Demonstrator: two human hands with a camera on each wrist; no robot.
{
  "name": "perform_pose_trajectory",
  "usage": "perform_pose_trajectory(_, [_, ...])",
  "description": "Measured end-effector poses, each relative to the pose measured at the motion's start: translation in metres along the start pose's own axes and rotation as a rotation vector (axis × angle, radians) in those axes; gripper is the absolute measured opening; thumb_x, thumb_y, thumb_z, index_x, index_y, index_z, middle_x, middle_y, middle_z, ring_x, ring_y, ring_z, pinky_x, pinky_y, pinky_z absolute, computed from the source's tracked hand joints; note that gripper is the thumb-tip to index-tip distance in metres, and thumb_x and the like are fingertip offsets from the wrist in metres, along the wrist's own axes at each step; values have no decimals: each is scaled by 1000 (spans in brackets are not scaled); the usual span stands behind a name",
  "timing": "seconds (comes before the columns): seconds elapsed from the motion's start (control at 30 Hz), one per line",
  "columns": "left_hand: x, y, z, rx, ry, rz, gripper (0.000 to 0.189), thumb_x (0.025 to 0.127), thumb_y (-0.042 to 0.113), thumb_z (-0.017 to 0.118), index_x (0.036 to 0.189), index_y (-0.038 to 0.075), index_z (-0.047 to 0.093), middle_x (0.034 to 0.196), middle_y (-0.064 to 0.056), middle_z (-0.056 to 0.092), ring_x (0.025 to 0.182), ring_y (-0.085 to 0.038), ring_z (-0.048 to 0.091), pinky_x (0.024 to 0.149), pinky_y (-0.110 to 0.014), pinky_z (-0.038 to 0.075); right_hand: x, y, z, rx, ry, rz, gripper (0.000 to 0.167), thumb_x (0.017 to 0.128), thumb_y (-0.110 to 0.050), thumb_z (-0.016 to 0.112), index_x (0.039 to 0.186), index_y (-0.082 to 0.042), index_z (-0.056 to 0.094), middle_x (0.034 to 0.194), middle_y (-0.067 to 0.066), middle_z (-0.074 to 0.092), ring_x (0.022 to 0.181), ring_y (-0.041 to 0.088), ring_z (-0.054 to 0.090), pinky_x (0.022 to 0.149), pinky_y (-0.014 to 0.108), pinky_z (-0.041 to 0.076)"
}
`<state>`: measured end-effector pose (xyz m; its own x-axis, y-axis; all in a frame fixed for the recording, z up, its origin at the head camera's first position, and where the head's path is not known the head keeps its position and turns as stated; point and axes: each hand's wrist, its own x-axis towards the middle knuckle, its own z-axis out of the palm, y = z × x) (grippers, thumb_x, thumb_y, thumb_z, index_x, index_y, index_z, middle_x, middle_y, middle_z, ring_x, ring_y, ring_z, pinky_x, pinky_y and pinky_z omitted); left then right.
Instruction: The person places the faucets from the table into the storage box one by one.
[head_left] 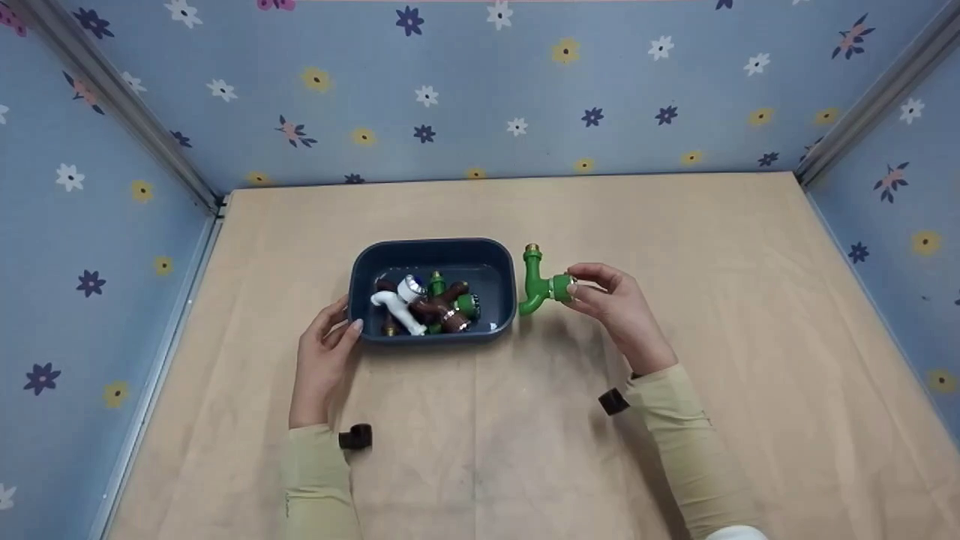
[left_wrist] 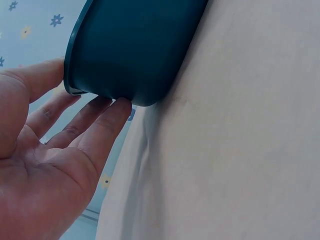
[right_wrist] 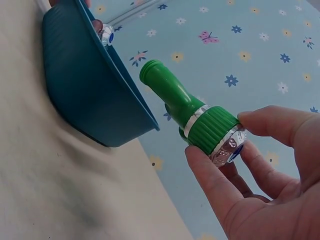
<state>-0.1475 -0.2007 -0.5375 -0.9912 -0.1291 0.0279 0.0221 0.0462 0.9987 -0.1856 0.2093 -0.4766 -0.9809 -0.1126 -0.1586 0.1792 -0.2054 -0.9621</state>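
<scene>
A green plastic tap [head_left: 535,282] with a brass-coloured threaded end is held by my right hand [head_left: 619,304], just off the basin's right side. Thumb and fingers pinch its ribbed green knob [right_wrist: 215,127], which has a silvery cap. The spout points toward the basin in the right wrist view. My left hand [head_left: 324,360] grips the left end of the dark blue basin [head_left: 491,259], with the thumb at the rim and fingertips against the outer wall [left_wrist: 125,60]. Inside lie several taps in a heap: a white tap [head_left: 397,309], brown taps [head_left: 454,321] and green ones [head_left: 437,283], partly covering one another.
The basin stands on a table with a beige cloth [head_left: 480,435]. Blue flowered panels [head_left: 480,90] enclose the back and both sides, with metal posts [head_left: 127,97] at the corners. Small black cameras [head_left: 356,436] sit at both wrists.
</scene>
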Motion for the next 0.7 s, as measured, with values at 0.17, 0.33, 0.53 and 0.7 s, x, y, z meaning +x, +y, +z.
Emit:
perform_pose_trajectory(0.17, [0, -1, 1, -7, 3, 12, 47, 93, 5, 62, 138, 2, 49, 129, -22, 52, 113, -36, 55, 86, -18, 49, 0, -1, 4, 18, -9, 7, 34, 87, 4, 66, 118, 10, 55, 118, 25, 52, 95, 26, 64, 90, 40, 51])
perform_pose_trajectory(0.33, [0, 0, 1, -3, 7, 8, 47, 92, 5, 63, 138, 3, 50, 127, -22, 53, 110, -32, 57, 86, -19, 50, 0, 0, 8, 5, -10, 14, 32, 86, 2, 68, 116, 7, 58, 118, 26, 53, 96, 27, 64, 89, 40, 51])
perform_pose_trajectory(0.53, [0, -2, 0, -12, 3, 17, 47, 92, 6, 63, 137, 3, 51, 127, -22, 53, 111, -35, 56, 85, -20, 50, -1, 2, 16, 23, -21, 9, 34, 86, 3, 68, 117, 9, 57, 118, 27, 52, 94, 27, 65, 89, 41, 52])
perform_pose_trajectory(0.7, [0, -2, 0, -11, 3, 20, 46, 92, 7, 64, 137, 4, 51, 126, -21, 54, 112, -35, 56, 85, -20, 50, 0, 3, 23, 32, -28, 7, 35, 85, 4, 69, 117, 10, 57, 115, 24, 55, 93, 26, 65, 88, 41, 52])
